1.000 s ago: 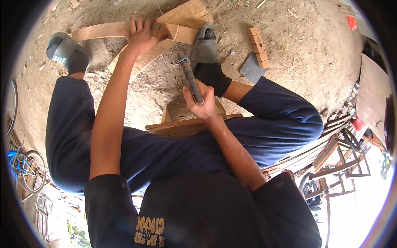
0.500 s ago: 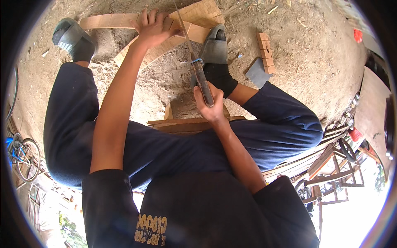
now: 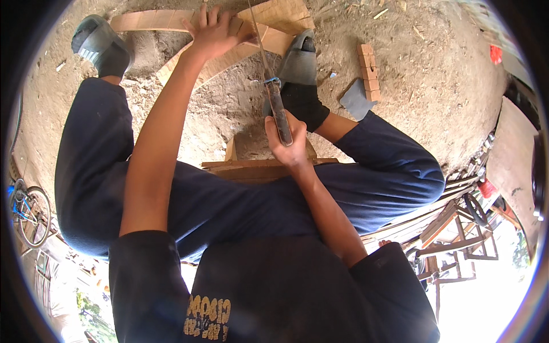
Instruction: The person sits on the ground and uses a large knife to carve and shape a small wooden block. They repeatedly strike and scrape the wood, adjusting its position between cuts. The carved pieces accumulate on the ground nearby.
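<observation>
My left hand (image 3: 210,39) lies on a curved, pale wooden piece (image 3: 151,20) with several crosswise lines along it, fingers spread and pressing from above. In my right hand (image 3: 289,147) is the dark handle of a handsaw (image 3: 278,108), gripped with the fingers wrapped round it. The thin blade points away from me and crosses the curved piece to the right of my left hand. Whether its teeth are in the wood cannot be seen. Beneath the curved piece lies a wider wooden board (image 3: 286,16), slanting across the ground. My sandalled right foot (image 3: 300,60) rests against the right end of the wood.
A notched wooden block (image 3: 369,71) and a flat grey piece (image 3: 358,99) lie on the dirt to the right. My left sandal (image 3: 94,43) is near the curved piece's left end. A low wooden seat (image 3: 246,171) is under me. A bicycle (image 3: 34,217) stands far left.
The saw and my right hand have shifted slightly, the handle a little farther forward and left. My left hand stays on the curved wood, its fingers slightly more spread.
</observation>
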A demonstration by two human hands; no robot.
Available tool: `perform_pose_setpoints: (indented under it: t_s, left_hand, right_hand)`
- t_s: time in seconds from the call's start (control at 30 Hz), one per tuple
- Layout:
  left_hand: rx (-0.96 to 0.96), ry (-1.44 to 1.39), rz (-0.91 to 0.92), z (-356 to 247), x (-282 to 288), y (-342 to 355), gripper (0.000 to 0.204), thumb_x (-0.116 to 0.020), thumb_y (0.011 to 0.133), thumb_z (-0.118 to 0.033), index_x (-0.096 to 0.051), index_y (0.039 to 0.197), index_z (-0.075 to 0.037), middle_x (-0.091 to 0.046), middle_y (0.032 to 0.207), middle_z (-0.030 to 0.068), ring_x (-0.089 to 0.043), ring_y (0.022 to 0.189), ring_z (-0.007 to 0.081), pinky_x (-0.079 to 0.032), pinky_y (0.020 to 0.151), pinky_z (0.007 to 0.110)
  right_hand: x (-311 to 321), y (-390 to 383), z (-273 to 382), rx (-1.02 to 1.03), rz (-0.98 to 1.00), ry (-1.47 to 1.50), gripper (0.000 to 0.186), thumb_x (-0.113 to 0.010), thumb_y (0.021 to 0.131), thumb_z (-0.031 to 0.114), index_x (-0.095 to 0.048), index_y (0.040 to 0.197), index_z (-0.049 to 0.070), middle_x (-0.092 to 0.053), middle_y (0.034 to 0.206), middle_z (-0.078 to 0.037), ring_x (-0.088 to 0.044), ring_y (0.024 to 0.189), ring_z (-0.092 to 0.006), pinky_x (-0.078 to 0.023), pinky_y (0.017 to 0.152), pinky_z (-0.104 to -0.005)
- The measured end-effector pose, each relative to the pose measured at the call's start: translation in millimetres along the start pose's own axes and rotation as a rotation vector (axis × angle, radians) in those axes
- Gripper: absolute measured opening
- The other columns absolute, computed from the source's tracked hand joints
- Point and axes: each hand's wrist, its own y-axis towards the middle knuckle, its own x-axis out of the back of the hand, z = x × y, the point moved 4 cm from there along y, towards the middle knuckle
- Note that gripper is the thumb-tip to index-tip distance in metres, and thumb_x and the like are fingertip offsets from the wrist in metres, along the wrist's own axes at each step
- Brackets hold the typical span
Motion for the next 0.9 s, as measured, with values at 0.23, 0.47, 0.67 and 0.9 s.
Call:
perform_pose_setpoints:
  t_s: [0.23,0.47,0.67,0.9]
  left_hand:
    - [0.052,-0.049,0.101,-4.3,-4.6,6.3,0.084,-0.051,0.093,-0.074,-0.036,0.157,-0.022,-0.018,0.168,0.0121,-0.001,0.156,0.0425,0.003,0.114,0.078]
    - [-0.145,-0.054,0.02,-12.2,-11.9,4.3,0.068,-0.049,0.1,-0.051,-0.046,0.148,-0.003,-0.038,0.151,0.0275,-0.015,0.148,0.0504,-0.001,0.12,0.068]
    - [-0.27,0.041,0.054,-20.7,1.7,-3.0,0.071,-0.054,0.098,-0.053,-0.051,0.144,0.001,-0.041,0.147,0.0317,-0.019,0.146,0.0545,-0.002,0.117,0.073]
    - [0.047,0.02,0.045,0.8,-7.1,1.1,0.079,-0.05,0.096,-0.069,-0.033,0.158,-0.023,-0.016,0.169,0.0108,0.0,0.157,0.0408,0.003,0.115,0.078]
  right_hand:
    - [5.2,-11.7,-5.4,-0.004,-0.019,-0.024,0.016,-0.066,0.093,0.005,-0.057,0.08,0.0,-0.054,0.061,-0.006,-0.051,0.056,-0.0071,-0.044,0.053,-0.0313]
    - [-2.2,5.9,3.0,0.006,-0.022,0.017,0.016,-0.065,0.093,0.004,-0.056,0.08,0.001,-0.053,0.059,-0.006,-0.051,0.054,-0.0084,-0.043,0.052,-0.0315]
    - [0.9,-0.2,3.2,-0.007,-0.007,0.011,0.017,-0.064,0.093,0.003,-0.056,0.079,0.0,-0.052,0.061,-0.006,-0.049,0.057,-0.0069,-0.043,0.052,-0.0313]
    - [0.0,-0.8,8.6,-0.01,-0.019,0.039,0.017,-0.064,0.093,0.003,-0.056,0.079,0.0,-0.052,0.06,-0.004,-0.049,0.057,-0.0062,-0.042,0.052,-0.0308]
